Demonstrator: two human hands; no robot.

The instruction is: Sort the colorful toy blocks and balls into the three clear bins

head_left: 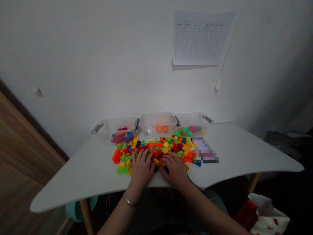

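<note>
A heap of colourful plastic building bricks (pixel 149 145) covers the middle of the table. My left hand (pixel 141 167) lies over its near left part, fingers spread and touching the bricks. My right hand (pixel 174 168) rests on the near right part, its fingers stretched out and slightly bent. Between the hands are a few yellow and blue bricks, partly hidden by the fingers. Just beyond my right fingertips sits a yellow round piece (pixel 165 150). A light green brick (pixel 123 170) lies left of my left hand. Neither hand visibly holds a brick.
Along the wall stand three clear bins: the left bin (pixel 111 122) with red and blue pieces, the middle bin (pixel 156 116) with an orange brick, the right bin (pixel 190 117) with round coloured pieces. A blurred-out flat object (pixel 204 150) lies right of the heap on the white table (pixel 244 153).
</note>
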